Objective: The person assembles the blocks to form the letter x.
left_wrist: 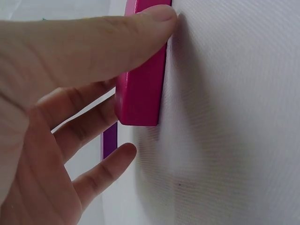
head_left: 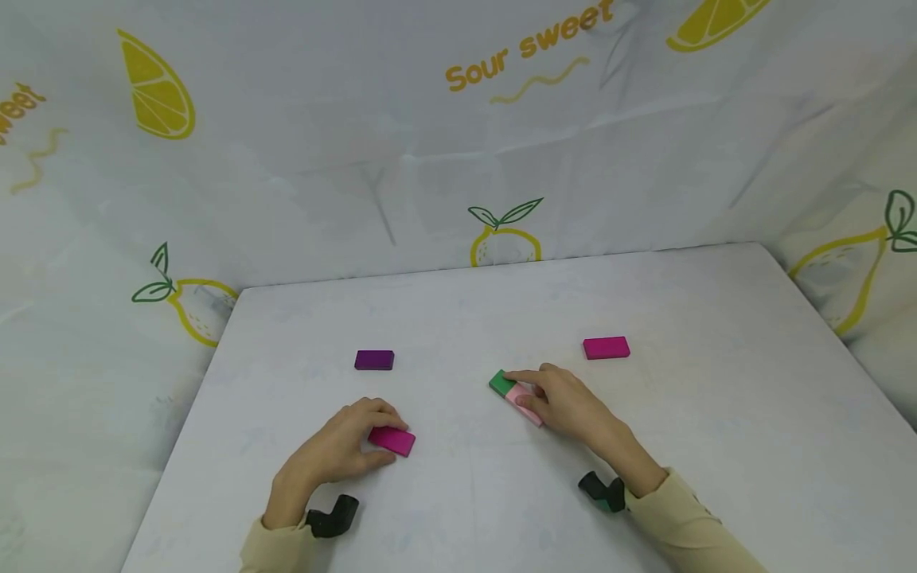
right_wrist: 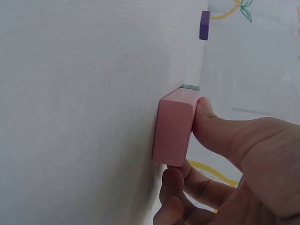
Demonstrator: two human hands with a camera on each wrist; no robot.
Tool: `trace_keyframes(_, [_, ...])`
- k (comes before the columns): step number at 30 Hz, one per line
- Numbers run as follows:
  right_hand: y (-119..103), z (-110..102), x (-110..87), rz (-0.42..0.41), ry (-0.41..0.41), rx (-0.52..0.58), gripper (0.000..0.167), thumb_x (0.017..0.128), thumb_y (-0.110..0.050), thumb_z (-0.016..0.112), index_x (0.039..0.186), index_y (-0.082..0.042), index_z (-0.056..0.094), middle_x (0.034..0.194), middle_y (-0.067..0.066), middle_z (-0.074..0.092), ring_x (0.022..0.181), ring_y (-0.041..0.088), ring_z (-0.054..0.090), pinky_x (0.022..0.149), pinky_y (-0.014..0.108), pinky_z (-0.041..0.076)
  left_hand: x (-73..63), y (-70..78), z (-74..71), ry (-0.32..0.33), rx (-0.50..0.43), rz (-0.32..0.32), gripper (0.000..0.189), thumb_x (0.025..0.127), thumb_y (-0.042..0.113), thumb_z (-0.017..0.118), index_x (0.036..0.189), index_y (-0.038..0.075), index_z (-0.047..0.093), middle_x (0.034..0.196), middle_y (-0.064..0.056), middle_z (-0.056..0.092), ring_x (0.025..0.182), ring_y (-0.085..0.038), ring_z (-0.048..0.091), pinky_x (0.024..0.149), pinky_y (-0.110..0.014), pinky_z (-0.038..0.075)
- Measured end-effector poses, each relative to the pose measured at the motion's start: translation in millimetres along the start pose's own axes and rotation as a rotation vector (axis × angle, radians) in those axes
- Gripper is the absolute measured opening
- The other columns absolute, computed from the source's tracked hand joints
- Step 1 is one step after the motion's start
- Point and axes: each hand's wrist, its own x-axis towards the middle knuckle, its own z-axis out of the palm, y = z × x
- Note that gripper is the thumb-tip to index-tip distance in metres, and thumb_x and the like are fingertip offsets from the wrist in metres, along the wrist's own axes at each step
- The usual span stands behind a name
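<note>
My left hand (head_left: 344,443) pinches a magenta block (head_left: 392,440) lying on the white table. In the left wrist view the thumb lies along one side of this magenta block (left_wrist: 143,89), with fingers at the other side. Over to the right, my right hand (head_left: 566,404) holds a pink block (head_left: 528,404) between thumb and fingers. A green block (head_left: 502,383) lies end to end with the pink one, slanting on the table, and the index fingertip touches it. The right wrist view shows the pink block's end face (right_wrist: 173,131) close up; the green block (right_wrist: 191,87) is mostly hidden behind it.
A purple block (head_left: 375,360) lies beyond my left hand. Another magenta block (head_left: 606,348) lies beyond my right hand. The white table (head_left: 458,517) meets a lemon-printed cloth (head_left: 322,191) at its back and sides. Black wrist devices (head_left: 333,516) sit at both cuffs.
</note>
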Motion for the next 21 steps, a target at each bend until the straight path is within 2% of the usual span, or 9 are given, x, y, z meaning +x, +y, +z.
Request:
trace_keyframes(6, [0.0, 0.0, 0.4, -0.005, -0.002, -0.001, 0.041, 0.095, -0.014, 0.072, 0.136, -0.016, 0.067, 0.075, 0.001, 0.049, 0.068, 0.012, 0.042, 0.058, 0.022, 0.036, 0.7, 0.1, 1.9, 0.025, 0.011, 0.018, 0.028, 0.084, 0.014, 0.082, 0.111, 0.020, 0.077, 0.111, 0.009, 0.068, 0.107, -0.012, 0.061, 0.094, -0.039, 0.050])
trace_keyframes(12, [-0.2, 0.1, 0.5, -0.006, -0.006, -0.005, 0.041, 0.094, -0.013, 0.072, 0.135, -0.015, 0.068, 0.075, 0.001, 0.049, 0.068, 0.012, 0.042, 0.058, 0.022, 0.036, 1.5, 1.0, 3.1, 0.032, 0.008, -0.008, 0.026, 0.085, 0.015, 0.082, 0.111, 0.018, 0.076, 0.109, 0.009, 0.068, 0.104, -0.011, 0.062, 0.094, -0.037, 0.053])
trace_keyframes(17, [-0.1, 0.3, 0.2, -0.013, -0.003, -0.006, 0.041, 0.095, -0.013, 0.072, 0.135, -0.014, 0.067, 0.075, 0.001, 0.049, 0.068, 0.011, 0.042, 0.058, 0.021, 0.036, 1.5, 3.5, 4.5, 0.085, 0.008, -0.019, 0.028, 0.084, 0.018, 0.084, 0.111, 0.015, 0.076, 0.106, 0.009, 0.069, 0.100, -0.009, 0.062, 0.093, -0.035, 0.054])
trace_keyframes(21, [0.3, 0.2, 0.1, -0.017, -0.001, -0.009, 0.041, 0.094, -0.014, 0.072, 0.135, -0.014, 0.068, 0.075, 0.001, 0.049, 0.068, 0.011, 0.042, 0.059, 0.021, 0.036, 2.3, 6.2, 6.5, 0.139, -0.001, 0.003, 0.028, 0.082, 0.017, 0.085, 0.108, 0.013, 0.076, 0.102, 0.007, 0.069, 0.094, -0.008, 0.061, 0.087, -0.032, 0.053])
